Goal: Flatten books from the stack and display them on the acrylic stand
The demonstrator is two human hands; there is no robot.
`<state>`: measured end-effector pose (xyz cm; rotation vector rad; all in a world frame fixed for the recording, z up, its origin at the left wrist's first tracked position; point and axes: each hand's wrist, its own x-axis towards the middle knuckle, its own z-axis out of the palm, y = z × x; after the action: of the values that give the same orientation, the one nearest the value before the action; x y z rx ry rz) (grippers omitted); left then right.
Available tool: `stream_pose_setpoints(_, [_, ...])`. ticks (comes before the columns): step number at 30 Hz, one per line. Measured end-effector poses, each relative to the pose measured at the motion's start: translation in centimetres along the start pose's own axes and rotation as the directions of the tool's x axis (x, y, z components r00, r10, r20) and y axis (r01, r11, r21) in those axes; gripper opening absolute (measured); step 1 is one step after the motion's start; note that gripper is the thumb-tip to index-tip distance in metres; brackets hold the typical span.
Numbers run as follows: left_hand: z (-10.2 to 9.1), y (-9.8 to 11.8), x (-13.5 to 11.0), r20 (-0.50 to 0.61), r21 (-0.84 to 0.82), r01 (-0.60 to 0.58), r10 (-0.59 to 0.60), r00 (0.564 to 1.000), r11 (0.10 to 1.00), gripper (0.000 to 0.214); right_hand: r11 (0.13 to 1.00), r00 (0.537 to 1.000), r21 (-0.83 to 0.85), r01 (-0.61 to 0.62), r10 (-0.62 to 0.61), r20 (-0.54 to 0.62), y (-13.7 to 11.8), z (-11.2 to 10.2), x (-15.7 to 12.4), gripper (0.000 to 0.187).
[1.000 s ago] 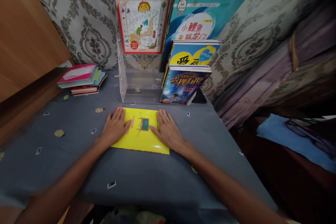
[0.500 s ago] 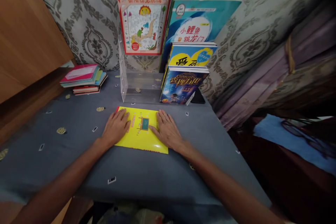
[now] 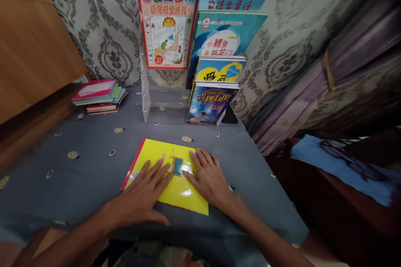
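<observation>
A yellow book [image 3: 184, 187] with a red spine edge and a small blackboard picture lies flat and slightly turned on the grey tablecloth [image 3: 94, 175]. Across its left and lower part rests my left hand [image 3: 145, 194], fingers spread, thumb off the near edge. My right hand [image 3: 209, 175] lies on the book's right side, fingers stretched out over the cover. Both hands are open and grip nothing. Part of the cover is hidden beneath them.
Behind the book stands a clear acrylic rack [image 3: 166, 114] holding several upright books, with a dark blue book [image 3: 209, 104] in front. A book stack [image 3: 98, 94] sits at the back left beside a wooden cabinet [image 3: 34, 50]. Glasses [image 3: 351, 158] lie on blue cloth at right.
The yellow book has come nearer to me and turned slightly. My left hand has shifted from its left side onto its lower middle; my right hand has moved nearer too.
</observation>
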<state>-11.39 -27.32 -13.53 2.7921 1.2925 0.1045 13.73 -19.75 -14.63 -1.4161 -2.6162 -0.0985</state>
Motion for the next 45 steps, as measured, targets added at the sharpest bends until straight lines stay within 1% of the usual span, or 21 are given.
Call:
stream_pose_setpoints(2, [-0.1, 1.1, -0.6, 0.024, 0.017, -0.021, 0.021, 0.999, 1.0, 0.115, 1.0, 0.999, -0.004, 0.018, -0.018, -0.031, -0.1, -0.2, -1.4, 0.059])
stream_pose_setpoints(4, [0.0, 2.2, -1.1, 0.018, 0.061, -0.019, 0.018, 1.0, 0.998, 0.11, 0.999, 0.998, 0.007, 0.031, -0.031, -0.059, -0.1, -0.4, -2.8, 0.056])
stream_pose_setpoints(8, [0.9, 3.7, -2.0, -0.057, 0.17, 0.011, -0.001, 0.998, 0.985, 0.075, 0.992, 0.996, 0.12, 0.042, -0.032, -0.078, 0.3, -1.3, -5.4, 0.049])
stream_pose_setpoints(11, [1.0, 4.0, -2.5, -0.08, 0.143, -0.018, 0.03, 0.996, 0.99, 0.062, 0.947, 0.998, 0.317, 0.046, -0.03, -0.055, 1.0, -2.5, -6.7, 0.042])
stream_pose_setpoints(13, [0.6, 3.6, -2.7, -0.079, 0.063, -0.035, 0.04, 0.996, 0.997, 0.057, 0.876, 1.0, 0.482, 0.022, -0.017, -0.015, 1.5, -3.5, -7.0, 0.039])
stream_pose_setpoints(15, [-0.3, 3.1, -2.6, -0.093, -0.047, -0.014, 0.01, 0.996, 0.999, 0.048, 0.778, 0.999, 0.628, -0.033, 0.006, 0.046, 2.1, -4.4, -7.1, 0.042])
stream_pose_setpoints(17, [-1.7, 2.4, -2.2, -0.1, -0.173, 0.042, -0.06, 0.993, 0.984, 0.034, 0.662, 0.994, 0.743, -0.096, 0.023, 0.108, 2.7, -4.9, -6.9, 0.05])
stream_pose_setpoints(19, [-3.4, 1.9, -1.7, -0.098, -0.314, 0.116, -0.154, 0.983, 0.942, 0.025, 0.507, 0.987, 0.848, -0.153, 0.044, 0.152, 3.3, -4.8, -6.7, 0.059])
stream_pose_setpoints(21, [-5.1, 1.4, -1.1, -0.103, -0.462, 0.187, -0.261, 0.96, 0.867, 0.028, 0.318, 0.983, 0.931, -0.182, 0.063, 0.17, 3.8, -4.3, -6.3, 0.071])
stream_pose_setpoints(23, [-6.4, 0.9, -0.6, -0.126, -0.59, 0.234, -0.375, 0.919, 0.773, 0.036, 0.156, 0.978, 0.968, -0.195, 0.102, 0.181, 4.0, -3.7, -5.6, 0.085])
stream_pose_setpoints(25, [-7.4, 0.5, -0.1, -0.162, -0.686, 0.25, -0.478, 0.863, 0.683, 0.041, 0.055, 0.968, 0.979, -0.199, 0.17, 0.187, 3.9, -3.2, -4.7, 0.091])
stream_pose_setpoints(26, [-7.8, 0.2, 0.0, -0.183, -0.722, 0.25, -0.527, 0.83, 0.645, 0.043, 0.026, 0.961, 0.981, -0.19, 0.208, 0.181, 3.8, -2.9, -4.1, 0.09])
stream_pose_setpoints(28, [-8.3, -0.2, 0.4, -0.214, -0.778, 0.244, -0.609, 0.764, 0.58, 0.044, -0.001, 0.955, 0.988, -0.153, 0.257, 0.148, 3.1, -2.5, -2.7, 0.079])
stream_pose_setpoints(29, [-8.6, -0.5, 0.6, -0.219, -0.803, 0.239, -0.642, 0.734, 0.547, 0.045, -0.003, 0.958, 0.991, -0.133, 0.257, 0.129, 2.6, -2.3, -2.0, 0.072])
stream_pose_setpoints(32, [-9.0, -1.1, 1.2, -0.184, -0.898, 0.185, -0.724, 0.665, 0.399, 0.045, -0.031, 0.975, 0.992, -0.126, 0.182, 0.13, 1.0, -1.8, 0.5, 0.057])
stream_pose_setpoints(35, [-9.2, -1.8, 1.9, -0.125, -0.979, 0.055, -0.789, 0.602, 0.197, 0.045, -0.063, 0.992, 0.994, -0.085, 0.088, 0.09, -0.3, -1.7, 2.8, 0.048])
stream_pose_setpoints(38, [-9.3, -2.4, 2.7, -0.089, -0.994, -0.101, -0.838, 0.538, 0.04, 0.043, -0.065, 0.998, 0.998, -0.02, 0.053, 0.023, -0.8, -2.3, 4.8, 0.04])
stream_pose_setpoints(40, [-9.1, -2.9, 3.2, -0.064, -0.982, -0.186, -0.861, 0.505, -0.036, 0.044, -0.043, 0.999, 0.999, -0.009, 0.049, 0.011, -0.7, -3.1, 5.8, 0.039])
stream_pose_setpoints(42, [-8.8, -3.5, 3.6, -0.032, -0.964, -0.246, -0.875, 0.483, -0.101, 0.044, -0.012, 0.997, 0.999, -0.039, 0.063, 0.04, -0.4, -3.9, 6.5, 0.041])
stream_pose_setpoints(44, [-8.1, -4.3, 3.8, 0.018, -0.95, -0.263, -0.874, 0.485, -0.166, 0.042, 0.003, 0.993, 0.996, -0.087, 0.084, 0.086, -0.1, -4.3, 6.8, 0.045])
stream_pose_setpoints(45, [-7.6, -4.8, 3.8, 0.046, -0.949, -0.25, -0.867, 0.496, -0.193, 0.04, 0.001, 0.99, 0.993, -0.114, 0.087, 0.113, 0.0, -4.3, 6.9, 0.046])
